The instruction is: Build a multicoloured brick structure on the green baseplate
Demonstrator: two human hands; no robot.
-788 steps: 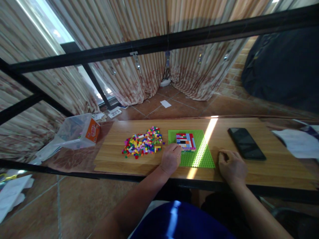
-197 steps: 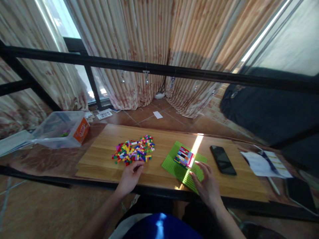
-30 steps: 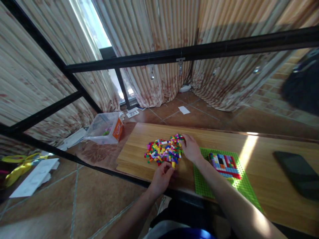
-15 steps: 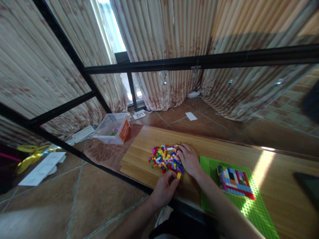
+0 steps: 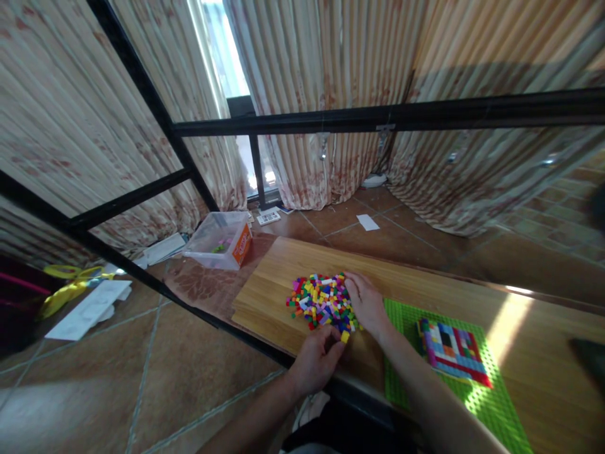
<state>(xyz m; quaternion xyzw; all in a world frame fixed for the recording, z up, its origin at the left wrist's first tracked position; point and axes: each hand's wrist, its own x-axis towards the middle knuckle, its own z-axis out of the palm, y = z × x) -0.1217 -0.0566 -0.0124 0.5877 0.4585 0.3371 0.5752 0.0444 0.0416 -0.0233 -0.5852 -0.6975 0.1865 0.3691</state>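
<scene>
A heap of small multicoloured toy bricks (image 5: 321, 299) lies on the wooden board. My left hand (image 5: 316, 358) is at the near edge of this heap, its thumb and forefinger pinched on a yellow brick (image 5: 345, 337). At the heap's right side rests my right hand (image 5: 367, 306), with fingers stretched out along the bricks and nothing visible in its grasp. Right of my right forearm, a green studded baseplate (image 5: 401, 378) carries a built block of coloured bricks (image 5: 454, 350), with light blue, red and purple rows.
The wooden board (image 5: 269, 271) spans a table with a black metal frame (image 5: 212, 321). A clear plastic bin (image 5: 215, 243) with an orange label and a few bricks inside stands at the board's far left. A dark object (image 5: 588, 356) lies at the right edge.
The view has shifted slightly. My right hand has drawn a little to the right, uncovering more bricks at the heap's right edge. My left hand keeps the yellow brick pinched.
</scene>
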